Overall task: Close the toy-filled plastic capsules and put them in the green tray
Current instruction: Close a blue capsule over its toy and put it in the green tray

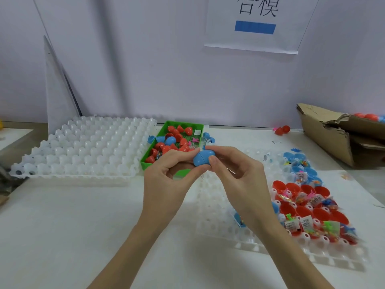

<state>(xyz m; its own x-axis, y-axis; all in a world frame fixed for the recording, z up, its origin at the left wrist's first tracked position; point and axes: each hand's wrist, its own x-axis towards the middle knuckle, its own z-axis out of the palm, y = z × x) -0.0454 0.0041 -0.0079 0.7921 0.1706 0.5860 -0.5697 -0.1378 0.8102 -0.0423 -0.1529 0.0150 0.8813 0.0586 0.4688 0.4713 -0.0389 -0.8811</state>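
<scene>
Item in my grip: one blue capsule (203,158), its two halves meeting at a visible seam, pinched at one end by my left hand (166,180) and at the other by my right hand (237,178), held in the air just in front of the near corner of the green tray (145,162). Condition: looks joined or nearly so; whether the halves are fully pressed home I cannot tell. Green tray, on the tabletop (73,215): a loose lot of red capsule pieces (166,148), one blue capsule among them (170,140), some small toys; several reds appear to be open halves, so how many closed ones are stored is unclear. Filled tray at right (260,247): rows of open red halves (304,211) with packeted toys (306,223) in or on them, open blue halves (302,170) behind, none yet capped. White cell tray at left (83,147): nothing in its cells. Torn cardboard box (333,138) at far right, more capsules inside. Judged status: this capsule awaits its place in the tray; the greater part of the lot is left to do.
</scene>
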